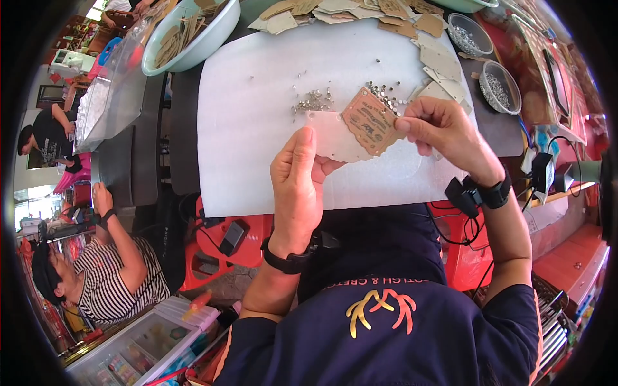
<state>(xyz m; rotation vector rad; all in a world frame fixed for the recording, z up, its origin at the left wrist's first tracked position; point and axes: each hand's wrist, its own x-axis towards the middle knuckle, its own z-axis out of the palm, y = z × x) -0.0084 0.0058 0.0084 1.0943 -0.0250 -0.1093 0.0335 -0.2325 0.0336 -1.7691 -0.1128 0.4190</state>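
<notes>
Over a white mat (251, 161) I hold up a shaped cardboard card (331, 136) with a pale grey panel and a brown printed panel with a wavy edge. My left hand (299, 177) grips the pale panel's near-left side, thumb on top, the other fingers partly hidden beneath. Thumb and forefinger of my right hand (444, 128) pinch the right corner of the brown panel. Just beyond the card lie two loose scatters of tiny silver metal studs: the left studs (313, 101) and the right studs (385, 94), which sit close to my right fingers.
Cardboard pieces (341, 8) line the mat's far edge, and more pale pieces (441, 64) run down its right side. Two clear bowls of metal bits, a far bowl (468, 35) and a nearer bowl (499, 89), stand right. A pale green basin (225, 29) is far left. A striped-shirted person (122, 276) sits left.
</notes>
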